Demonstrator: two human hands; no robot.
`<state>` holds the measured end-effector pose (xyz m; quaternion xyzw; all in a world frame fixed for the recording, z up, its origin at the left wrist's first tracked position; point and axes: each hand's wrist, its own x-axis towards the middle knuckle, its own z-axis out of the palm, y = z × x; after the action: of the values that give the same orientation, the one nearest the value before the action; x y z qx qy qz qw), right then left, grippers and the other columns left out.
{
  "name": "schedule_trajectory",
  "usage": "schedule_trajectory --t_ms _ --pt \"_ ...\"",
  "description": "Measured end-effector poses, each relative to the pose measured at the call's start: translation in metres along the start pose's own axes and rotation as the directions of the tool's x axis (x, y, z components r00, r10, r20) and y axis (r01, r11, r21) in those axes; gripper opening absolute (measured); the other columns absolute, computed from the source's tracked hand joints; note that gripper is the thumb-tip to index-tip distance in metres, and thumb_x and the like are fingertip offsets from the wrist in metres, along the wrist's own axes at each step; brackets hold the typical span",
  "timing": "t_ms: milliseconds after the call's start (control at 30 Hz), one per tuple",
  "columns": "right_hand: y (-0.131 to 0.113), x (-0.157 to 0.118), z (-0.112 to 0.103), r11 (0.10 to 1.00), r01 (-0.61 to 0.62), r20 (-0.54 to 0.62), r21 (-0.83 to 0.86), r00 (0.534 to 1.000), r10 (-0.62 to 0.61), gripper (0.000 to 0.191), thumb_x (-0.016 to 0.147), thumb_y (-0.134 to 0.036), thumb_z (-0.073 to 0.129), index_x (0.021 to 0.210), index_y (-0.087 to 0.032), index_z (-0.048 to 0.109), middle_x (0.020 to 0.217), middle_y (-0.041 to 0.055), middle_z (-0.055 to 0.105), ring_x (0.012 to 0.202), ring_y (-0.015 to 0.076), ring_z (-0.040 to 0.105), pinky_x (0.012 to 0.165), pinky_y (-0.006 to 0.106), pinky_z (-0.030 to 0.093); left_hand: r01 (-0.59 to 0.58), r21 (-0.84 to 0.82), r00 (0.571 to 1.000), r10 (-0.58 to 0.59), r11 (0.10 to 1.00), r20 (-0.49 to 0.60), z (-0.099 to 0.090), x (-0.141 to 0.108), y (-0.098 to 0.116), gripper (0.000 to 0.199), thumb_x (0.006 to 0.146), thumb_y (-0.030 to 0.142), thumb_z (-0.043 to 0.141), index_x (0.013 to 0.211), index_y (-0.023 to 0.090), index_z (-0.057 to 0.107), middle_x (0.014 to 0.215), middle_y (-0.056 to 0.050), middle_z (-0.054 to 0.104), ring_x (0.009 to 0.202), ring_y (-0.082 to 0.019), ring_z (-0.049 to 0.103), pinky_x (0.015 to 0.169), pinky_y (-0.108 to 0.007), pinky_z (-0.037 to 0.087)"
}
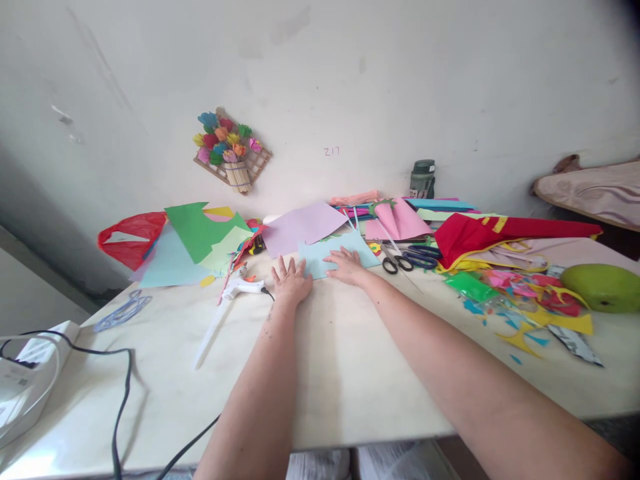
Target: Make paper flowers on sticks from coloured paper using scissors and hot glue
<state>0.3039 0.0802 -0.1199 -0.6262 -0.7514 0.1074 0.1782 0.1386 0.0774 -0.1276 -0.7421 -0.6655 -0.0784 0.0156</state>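
Observation:
A light blue sheet of paper [320, 257] lies on the table in front of me. My right hand [346, 267] rests on it with the fingers stretched out. Beside its left edge my left hand [291, 280] lies on the tabletop, fingers spread; whether the fingertips touch the paper I cannot tell. Just left of that hand is a white glue gun [243, 287] with a glue stick [213, 337] sticking out of its back. Behind the blue sheet lies a lilac sheet [303, 227]. Black-handled scissors [397, 263] lie to the right of my right hand.
At the left are a red plastic bag [133, 240], a green sheet [193, 230], a coiled cord [123, 311] and a power strip [43, 373] with cables. Right are a red cloth [480, 237], paper scraps [533, 323] and a green mango-like fruit [600, 288]. A bottle [423, 179] stands behind.

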Motion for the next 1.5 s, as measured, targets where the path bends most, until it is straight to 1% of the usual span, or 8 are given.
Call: schedule_trajectory --t_ms 267,567,833,933,1100,1167,1233,1500 --pt "-0.003 0.000 0.000 0.996 0.010 0.056 -0.086 0.998 -0.005 0.053 0.077 -0.042 0.046 0.128 -0.032 0.035 0.139 -0.0003 0.026 0.129 0.0243 0.004 0.101 0.047 0.003 -0.066 0.033 0.995 0.068 0.997 -0.073 -0.001 -0.003 0.013 0.062 0.077 0.056 0.024 0.132 0.026 0.029 0.141 -0.002 0.020 0.128 -0.025 -0.014 0.101 -0.050 -0.008" --pt "-0.003 -0.002 -0.005 0.994 -0.031 0.122 -0.100 0.992 0.043 0.051 0.080 -0.043 0.039 0.129 -0.037 0.031 0.141 -0.0030 0.019 0.130 0.0222 -0.004 0.101 0.045 -0.001 0.071 0.057 0.995 -0.075 0.996 0.063 -0.003 -0.001 0.013 0.060 0.076 0.057 0.024 0.131 0.033 0.027 0.143 0.002 0.013 0.126 -0.026 -0.019 0.098 -0.055 -0.009" --pt "0.007 -0.002 -0.003 0.991 -0.037 0.124 -0.128 0.991 0.053 0.047 0.083 -0.039 0.033 0.130 -0.039 0.027 0.142 -0.0066 0.016 0.129 0.0192 -0.008 0.101 0.043 -0.003 0.123 0.067 0.988 -0.129 0.990 0.084 -0.002 -0.002 0.007 0.049 0.081 0.039 0.025 0.130 0.035 0.028 0.143 0.002 0.010 0.126 -0.027 -0.019 0.097 -0.056 -0.008" --pt "0.008 -0.001 -0.003 0.993 -0.043 0.127 -0.114 0.990 0.058 0.048 0.083 -0.039 0.034 0.130 -0.039 0.027 0.142 -0.0059 0.016 0.129 0.0193 -0.008 0.101 0.042 -0.003 0.152 0.118 0.988 -0.154 0.981 0.007 -0.006 -0.004 0.004 0.053 0.077 0.029 0.034 0.130 0.031 0.031 0.143 0.000 0.014 0.127 -0.027 -0.015 0.099 -0.054 -0.006" --pt "0.008 0.001 -0.001 0.992 -0.037 0.112 -0.117 0.992 0.051 0.050 0.082 -0.041 0.035 0.130 -0.039 0.026 0.142 -0.0044 0.017 0.130 0.0199 -0.006 0.101 0.042 -0.001 -0.129 0.195 0.967 0.167 0.972 -0.194 -0.018 -0.014 0.014 0.055 0.077 0.023 0.032 0.132 0.022 0.028 0.141 0.000 0.019 0.129 -0.021 -0.010 0.103 -0.046 -0.005" --pt "0.009 0.002 0.000 0.990 -0.033 0.104 -0.134 0.993 0.047 0.049 0.082 -0.044 0.033 0.130 -0.040 0.025 0.142 -0.0046 0.017 0.130 0.0199 -0.006 0.101 0.043 -0.001 -0.336 0.203 0.926 0.361 0.920 -0.106 -0.023 -0.019 0.024 0.052 0.080 0.029 0.029 0.132 0.024 0.029 0.140 0.003 0.023 0.130 -0.019 -0.004 0.104 -0.044 -0.003" --pt "0.010 0.001 -0.001 0.988 -0.038 0.103 -0.147 0.993 0.054 0.049 0.082 -0.048 0.029 0.130 -0.040 0.026 0.142 -0.0043 0.018 0.130 0.0203 -0.006 0.101 0.044 -0.002 -0.438 0.179 0.898 0.436 0.881 0.053 -0.028 -0.025 0.036 0.050 0.081 0.030 0.026 0.130 0.022 0.031 0.138 0.001 0.028 0.130 -0.018 0.006 0.105 -0.043 0.001" --pt "0.008 -0.003 -0.010 0.981 -0.076 0.156 -0.180 0.982 0.105 0.050 0.082 -0.048 0.029 0.131 -0.039 0.024 0.142 -0.0045 0.014 0.129 0.0217 -0.006 0.101 0.044 -0.004 -0.354 0.152 0.922 0.318 0.923 0.219 -0.033 -0.040 0.067 0.053 0.082 0.031 0.022 0.130 0.010 0.030 0.139 -0.009 0.025 0.129 -0.019 0.012 0.104 -0.041 0.008"
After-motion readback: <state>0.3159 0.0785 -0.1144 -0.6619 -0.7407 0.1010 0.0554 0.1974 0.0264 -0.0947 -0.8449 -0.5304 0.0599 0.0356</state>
